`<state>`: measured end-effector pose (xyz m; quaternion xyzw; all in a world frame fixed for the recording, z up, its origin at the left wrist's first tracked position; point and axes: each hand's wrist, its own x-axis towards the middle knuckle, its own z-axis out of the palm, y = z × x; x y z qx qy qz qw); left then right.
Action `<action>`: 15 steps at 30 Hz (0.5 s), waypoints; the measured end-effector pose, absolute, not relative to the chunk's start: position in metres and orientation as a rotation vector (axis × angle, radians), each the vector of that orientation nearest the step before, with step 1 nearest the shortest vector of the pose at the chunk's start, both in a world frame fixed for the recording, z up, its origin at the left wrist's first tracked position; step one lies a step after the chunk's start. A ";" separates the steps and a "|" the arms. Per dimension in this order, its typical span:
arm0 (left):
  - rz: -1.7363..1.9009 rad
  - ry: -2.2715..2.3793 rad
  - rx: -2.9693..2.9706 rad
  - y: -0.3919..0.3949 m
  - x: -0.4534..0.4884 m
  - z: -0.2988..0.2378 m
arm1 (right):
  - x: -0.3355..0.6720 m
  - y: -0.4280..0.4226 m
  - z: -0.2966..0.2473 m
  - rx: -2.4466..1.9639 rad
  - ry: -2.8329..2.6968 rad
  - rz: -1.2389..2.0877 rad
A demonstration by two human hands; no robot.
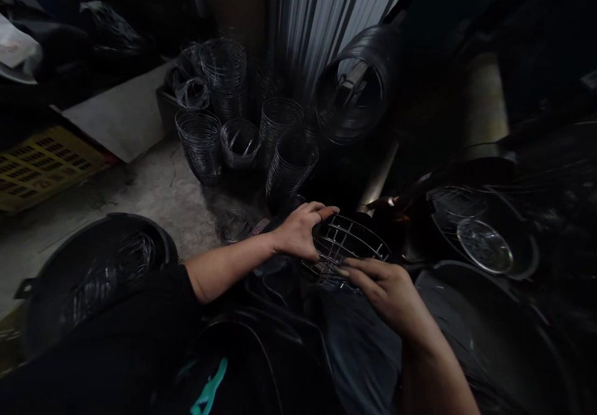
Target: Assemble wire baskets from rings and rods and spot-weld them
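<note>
A round wire grille [351, 242] of thin metal rings and ribs sits in front of me at lap height. My left hand [301, 231] grips its left rim, fingers curled over the edge. My right hand [382, 287] rests against its near rim, fingers closed along the wire. The grille is dim and partly hidden by both hands.
Several stacks of wire rings [242, 135] stand on the concrete floor ahead. A large wire coil [357, 88] leans by a corrugated wall. A black tub [93, 272] holds wire at left, a yellow crate [41, 166] lies far left, dark basins [485, 247] at right.
</note>
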<state>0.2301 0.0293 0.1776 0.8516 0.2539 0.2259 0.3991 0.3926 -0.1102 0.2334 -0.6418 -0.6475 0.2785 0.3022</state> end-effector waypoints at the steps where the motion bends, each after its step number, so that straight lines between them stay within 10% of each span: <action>1: 0.570 0.642 2.188 0.028 0.231 0.179 | 0.394 -0.110 0.229 -1.758 -1.751 0.642; 7: 0.612 0.711 2.150 0.030 0.240 0.184 | 0.397 -0.121 0.219 -1.931 -2.121 -0.122; 15: 0.673 0.694 2.076 0.039 0.261 0.184 | 0.416 -0.107 0.220 -1.638 -2.027 -0.316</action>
